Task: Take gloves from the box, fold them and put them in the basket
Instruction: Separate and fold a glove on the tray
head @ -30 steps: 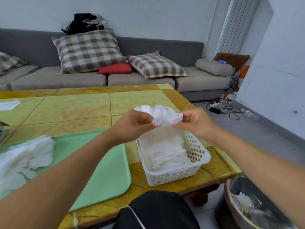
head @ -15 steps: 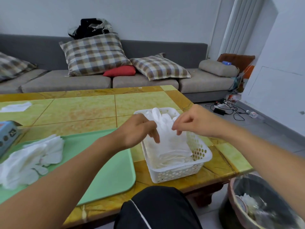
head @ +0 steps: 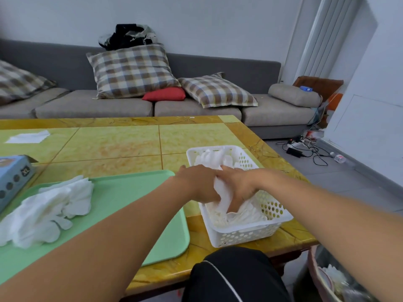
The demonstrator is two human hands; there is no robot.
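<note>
Head view: both hands, left hand and right hand, have lowered, pressing the folded glove into the basket; placement nearly complete.

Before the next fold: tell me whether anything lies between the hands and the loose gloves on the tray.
Nothing visible does. Both hands, left and right, press a glove into the white basket. The loose gloves lie on the green tray, with only bare tray between. The blue box stands further left.

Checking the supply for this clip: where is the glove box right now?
In the head view, the blue glove box sits at the far left edge on the yellow table, partly cut off, just behind the green tray holding loose white gloves.
</note>
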